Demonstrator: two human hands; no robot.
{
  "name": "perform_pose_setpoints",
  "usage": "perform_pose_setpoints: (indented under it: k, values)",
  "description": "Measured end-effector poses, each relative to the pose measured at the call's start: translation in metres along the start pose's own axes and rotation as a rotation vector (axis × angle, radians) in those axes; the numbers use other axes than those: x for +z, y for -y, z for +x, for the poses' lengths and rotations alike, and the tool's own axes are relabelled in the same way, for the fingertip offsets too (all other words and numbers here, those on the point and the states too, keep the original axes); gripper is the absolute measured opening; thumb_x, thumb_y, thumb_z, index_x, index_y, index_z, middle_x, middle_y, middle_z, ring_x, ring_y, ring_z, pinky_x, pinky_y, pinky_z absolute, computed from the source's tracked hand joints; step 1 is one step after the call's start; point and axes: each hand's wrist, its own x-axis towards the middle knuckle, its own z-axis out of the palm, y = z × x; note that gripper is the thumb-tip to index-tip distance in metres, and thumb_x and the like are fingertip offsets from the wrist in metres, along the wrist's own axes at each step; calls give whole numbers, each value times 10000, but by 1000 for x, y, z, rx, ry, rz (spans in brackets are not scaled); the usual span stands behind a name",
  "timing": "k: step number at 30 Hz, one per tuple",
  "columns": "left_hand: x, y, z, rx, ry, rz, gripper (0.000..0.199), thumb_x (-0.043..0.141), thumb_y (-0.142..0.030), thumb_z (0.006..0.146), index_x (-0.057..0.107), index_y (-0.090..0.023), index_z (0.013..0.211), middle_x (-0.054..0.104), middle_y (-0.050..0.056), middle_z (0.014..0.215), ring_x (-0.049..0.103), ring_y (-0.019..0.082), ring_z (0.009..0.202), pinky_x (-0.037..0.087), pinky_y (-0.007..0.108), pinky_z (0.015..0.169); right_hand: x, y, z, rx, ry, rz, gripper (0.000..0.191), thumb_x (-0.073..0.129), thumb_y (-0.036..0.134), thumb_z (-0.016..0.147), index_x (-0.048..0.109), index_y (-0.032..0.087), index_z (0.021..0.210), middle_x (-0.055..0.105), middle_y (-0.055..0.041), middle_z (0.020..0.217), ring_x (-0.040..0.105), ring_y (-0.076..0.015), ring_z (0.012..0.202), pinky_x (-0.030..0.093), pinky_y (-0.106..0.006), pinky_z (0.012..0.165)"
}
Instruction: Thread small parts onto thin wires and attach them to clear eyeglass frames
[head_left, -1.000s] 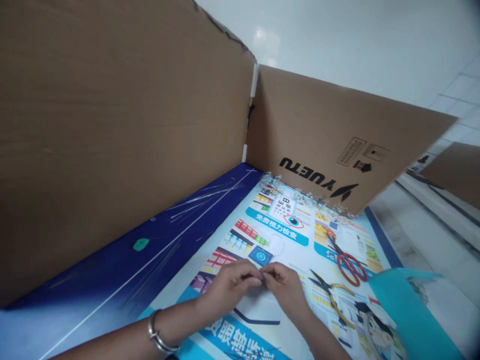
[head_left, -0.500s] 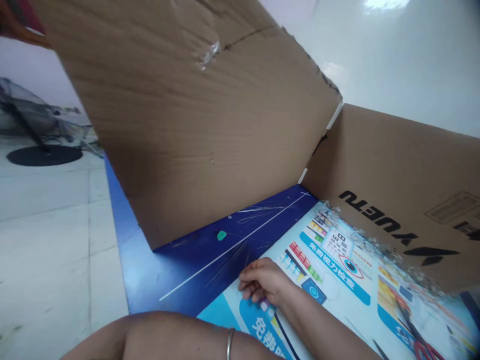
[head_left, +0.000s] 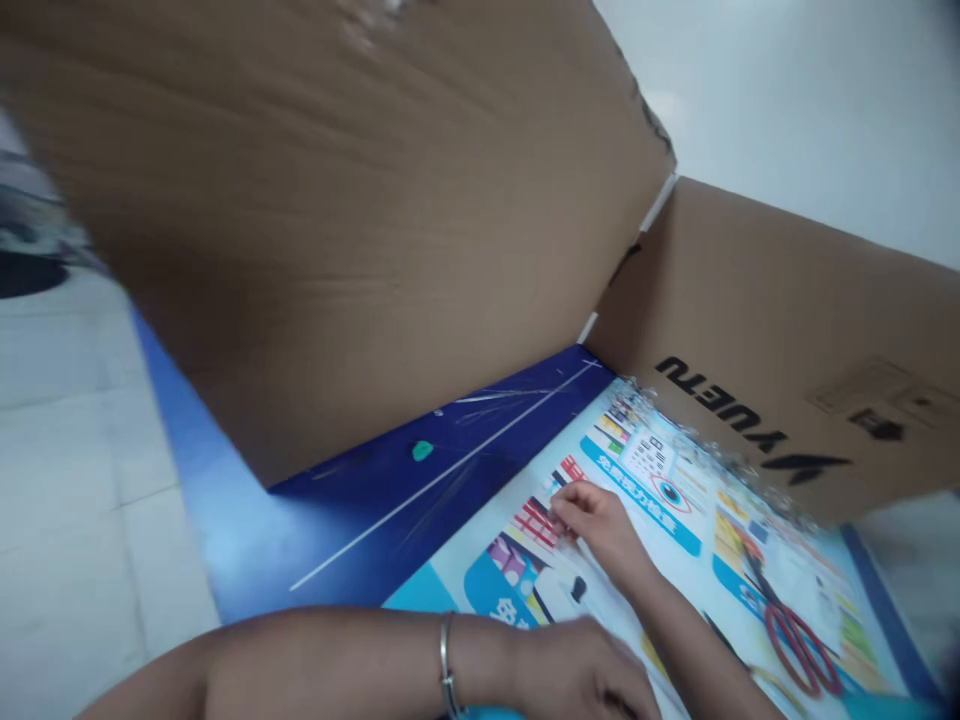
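Glossy printed poster (head_left: 645,480), lying flat beside a dark blue panel (head_left: 457,440) scored with pale scratches; crumpled clear tape (head_left: 720,455) runs along its far edge. The sheet looks thin, light and slightly stiff. Its slick face probably gives fingertips little grip, so a free edge would likely be the best place to take hold, while the taped edge appears fixed. The bare right hand (head_left: 596,525) rests on the sheet beside printed red shelves, fingers curled and fingertips down; whether they pinch anything small cannot be told. The bare left hand (head_left: 577,670), wearing a thin silver bangle (head_left: 448,665), sits low in the view over the sheet, its fingers loosely curled and partly cut off; any hold is likewise unclear. Red-handled scissors (head_left: 802,650) lie on the poster to the right. Behind stand two tan corrugated cardboard panels, one plain (head_left: 337,250), the other printed "YUETU" in black (head_left: 750,420), joined by a white strip (head_left: 658,203). A small green blob (head_left: 423,451) marks the blue panel; a pale tiled floor (head_left: 75,450) shows at left. Compared with the earlier frame, the hands, then pressed together at the fingertips, now stand apart, and the view has swung left.
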Motion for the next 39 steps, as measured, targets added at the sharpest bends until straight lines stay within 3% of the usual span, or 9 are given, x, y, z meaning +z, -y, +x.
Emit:
perform_pose_setpoints:
  k: [3,6,10,15,27,33,39]
  values:
    - [-12,-14,7,-168,-332,-30,144,552,-252,775,665,-174,730,670,42,766,607,142,742,456,208,727,-50,-26,-46,-34,-246,-21,147,582,305,745,589,158,739,606,1,620,551,-111,557,416,-206,508]
    - [-19,-9,18,-378,-531,-62,104,559,-201,746,629,-149,690,613,17,684,556,129,661,434,218,629,-69,-54,-86,36,-349,-34,154,574,312,754,608,163,760,598,5,593,526,-113,537,402,-214,505]
    - [-15,7,27,-465,-488,-100,91,554,-189,736,580,-146,660,536,-26,610,479,102,589,385,209,567,-61,-71,-108,21,-332,-118,110,562,257,749,636,175,751,608,6,609,535,-122,573,402,-218,540]
    - [-9,13,29,-462,-406,-48,99,550,-187,745,585,-147,662,561,-19,634,498,111,630,397,220,606,-56,-76,-106,-20,-346,-229,116,539,190,734,655,197,721,651,3,709,570,-134,646,410,-221,585]
    - [-8,19,29,-476,-416,-11,90,528,-176,778,591,-141,723,592,8,712,532,128,675,420,237,629,-54,-85,-106,-81,-347,-319,100,568,234,767,659,211,736,657,4,740,579,-132,682,410,-221,627]
    - [-9,17,31,-392,-406,61,163,540,-175,782,544,-153,621,534,-7,672,503,124,685,404,242,658,-50,-84,-105,-135,-356,-386,104,563,214,766,642,207,699,635,4,704,561,-127,653,400,-221,622]
    - [-9,18,29,-328,-390,62,120,563,-208,782,618,-161,686,573,26,753,531,147,762,420,270,728,-48,-86,-104,-167,-362,-406,138,536,208,785,615,200,672,611,7,686,553,-125,659,385,-216,607]
